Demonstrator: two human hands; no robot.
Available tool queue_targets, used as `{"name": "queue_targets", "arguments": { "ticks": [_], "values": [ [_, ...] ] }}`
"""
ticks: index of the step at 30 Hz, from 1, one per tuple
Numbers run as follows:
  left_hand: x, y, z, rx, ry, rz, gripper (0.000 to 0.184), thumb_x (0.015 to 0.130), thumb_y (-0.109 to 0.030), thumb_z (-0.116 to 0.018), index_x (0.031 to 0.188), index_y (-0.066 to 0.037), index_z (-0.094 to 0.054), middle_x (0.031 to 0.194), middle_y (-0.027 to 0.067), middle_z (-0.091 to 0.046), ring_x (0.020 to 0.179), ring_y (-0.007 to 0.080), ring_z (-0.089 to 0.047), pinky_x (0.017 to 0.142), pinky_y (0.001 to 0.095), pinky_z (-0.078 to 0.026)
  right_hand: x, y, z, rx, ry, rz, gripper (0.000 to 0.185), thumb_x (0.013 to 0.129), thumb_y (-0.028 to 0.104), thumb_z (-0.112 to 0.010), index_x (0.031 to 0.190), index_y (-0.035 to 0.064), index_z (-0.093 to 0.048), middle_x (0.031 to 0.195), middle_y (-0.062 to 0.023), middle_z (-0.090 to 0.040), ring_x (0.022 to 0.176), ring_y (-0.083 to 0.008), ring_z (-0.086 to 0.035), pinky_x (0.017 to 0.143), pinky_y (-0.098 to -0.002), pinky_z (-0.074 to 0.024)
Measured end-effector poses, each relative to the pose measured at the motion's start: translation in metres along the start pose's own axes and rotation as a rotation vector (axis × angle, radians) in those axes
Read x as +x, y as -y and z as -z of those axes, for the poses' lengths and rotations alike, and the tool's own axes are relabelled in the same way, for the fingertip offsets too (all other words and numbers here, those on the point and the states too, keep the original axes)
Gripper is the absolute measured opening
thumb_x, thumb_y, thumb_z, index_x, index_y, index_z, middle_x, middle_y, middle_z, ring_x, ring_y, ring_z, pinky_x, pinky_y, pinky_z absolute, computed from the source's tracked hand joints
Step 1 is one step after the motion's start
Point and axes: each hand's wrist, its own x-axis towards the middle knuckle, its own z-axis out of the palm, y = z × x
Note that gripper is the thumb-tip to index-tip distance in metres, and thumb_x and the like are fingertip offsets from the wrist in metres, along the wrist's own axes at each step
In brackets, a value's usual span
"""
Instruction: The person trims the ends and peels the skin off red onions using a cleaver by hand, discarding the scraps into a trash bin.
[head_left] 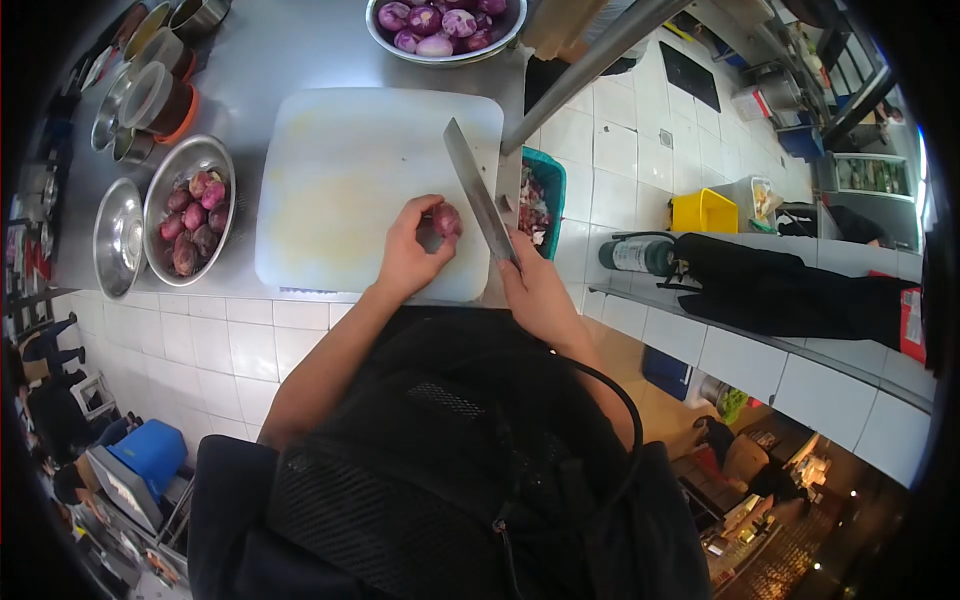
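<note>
While the left hand (412, 248) pinches one red onion (447, 221) between thumb and fingers, the right hand (535, 290) grasps one broad knife (472, 180), its blade angled up and away. The onion is over the lower right part of one white cutting board (340, 180), near the blade but apart from it. Two steel bowls stand left of the board: a bowl of unpeeled onions (193, 153), roughly ten by count, and a second bowl (121, 240) just beside it. At the top, one bowl of peeled onions (440, 61) shows at least eight; the picture's edge cuts it off, so the full number cannot be told. One green bin (557, 195) sits to the right, partly hidden by the table edge and right hand; its reddish scraps are too jumbled to count. The knife's handle is mostly covered by the right hand. Containers (163, 100) at upper left overlap, obscuring their number.
</note>
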Motion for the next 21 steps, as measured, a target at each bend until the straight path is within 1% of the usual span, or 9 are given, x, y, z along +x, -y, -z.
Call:
{"name": "queue_targets", "arguments": {
  "ticks": [2,3,5,6,8,12,14,17,21],
  "values": [
    [-0.005,0.007,-0.002,-0.134,-0.025,0.115,0.046,0.076,0.0,-0.076,0.118,-0.003,-0.059,0.119,0.0167,-0.064,0.103,0.0285,-0.067,0.092,0.0363,-0.054,-0.004,0.022,0.014,0.022,0.098,-0.185,0.048,0.099,0.01,-0.051,0.145,-0.001,-0.042,0.104,-0.0365,-0.064,0.099,-0.0527,-0.062,0.089,-0.0512,-0.0472],
    [-0.005,0.01,-0.002,-0.129,-0.023,0.119,0.046,0.076,0.0,-0.076,0.118,-0.003,-0.059,0.119,0.0167,-0.064,0.103,0.0285,-0.067,0.092,0.0363,-0.054,-0.005,0.026,0.017,0.028,0.101,-0.187,0.048,0.099,0.01,-0.051,0.145,-0.001,-0.042,0.104,-0.0365,-0.064,0.099,-0.0527,-0.062,0.089,-0.0512,-0.0472],
    [-0.005,0.014,-0.004,-0.061,-0.064,-0.016,0.046,0.076,-0.001,-0.077,0.117,-0.003,-0.059,0.119,0.0166,-0.064,0.103,0.0292,-0.067,0.092,0.0363,-0.054,-0.007,0.03,0.02,0.063,0.107,-0.164,0.046,0.1,0.01,-0.05,0.143,-0.0014,-0.043,0.102,-0.0372,-0.063,0.099,-0.0525,-0.062,0.088,-0.0512,-0.0469],
    [-0.004,0.015,-0.004,-0.061,-0.057,-0.011,0.046,0.076,-0.001,-0.077,0.117,-0.003,-0.059,0.119,0.0166,-0.064,0.103,0.0292,-0.067,0.092,0.0363,-0.054,-0.006,0.028,0.019,0.068,0.107,-0.171,0.046,0.1,0.01,-0.05,0.143,-0.0014,-0.043,0.102,-0.0372,-0.063,0.099,-0.0525,-0.062,0.088,-0.0512,-0.0469],
    [-0.002,0.016,-0.003,-0.042,-0.057,-0.038,0.046,0.075,-0.002,-0.078,0.117,-0.003,-0.059,0.119,0.0167,-0.064,0.103,0.0302,-0.067,0.092,0.0366,-0.054,-0.002,0.024,0.017,0.052,0.12,-0.088,0.045,0.1,0.011,-0.05,0.142,-0.0018,-0.043,0.099,-0.0361,-0.064,0.097,-0.0528,-0.063,0.086,-0.0515,-0.0472],
    [0.002,0.01,0.0,0.019,-0.047,-0.069,0.044,0.075,-0.001,-0.078,0.116,-0.004,-0.06,0.119,0.0163,-0.064,0.103,0.0303,-0.066,0.091,0.0371,-0.054,0.005,0.021,0.013,0.068,0.163,-0.149,0.044,0.099,0.01,-0.05,0.141,-0.0016,-0.043,0.098,-0.0357,-0.064,0.097,-0.0527,-0.063,0.086,-0.0518,-0.0469],
    [0.004,0.007,0.0,-0.006,-0.041,-0.074,0.043,0.075,-0.001,-0.078,0.114,-0.004,-0.061,0.117,0.0159,-0.063,0.103,0.0311,-0.066,0.09,0.0376,-0.054,0.006,0.025,0.015,0.051,0.216,-0.232,0.043,0.099,0.01,-0.05,0.141,0.0001,-0.043,0.099,-0.0362,-0.063,0.097,-0.0523,-0.063,0.087,-0.0523,-0.0465],
    [0.005,0.006,0.001,0.046,-0.058,-0.11,0.042,0.075,-0.001,-0.078,0.113,-0.003,-0.062,0.115,0.0154,-0.062,0.104,0.0319,-0.065,0.09,0.0384,-0.054,0.008,0.029,0.016,0.042,0.22,-0.213,0.042,0.099,0.01,-0.05,0.14,0.0019,-0.044,0.097,-0.0362,-0.063,0.096,-0.0519,-0.063,0.086,-0.0525,-0.0463],
    [0.005,0.003,0.003,0.031,-0.043,-0.076,0.042,0.075,-0.001,-0.078,0.113,-0.003,-0.063,0.114,0.0152,-0.062,0.104,0.0326,-0.064,0.09,0.0392,-0.054,0.009,0.039,0.024,0.039,0.288,-0.297,0.043,0.098,0.009,-0.05,0.14,0.0025,-0.043,0.096,-0.0356,-0.063,0.094,-0.0513,-0.063,0.084,-0.0525,-0.0463]
  ]
}}
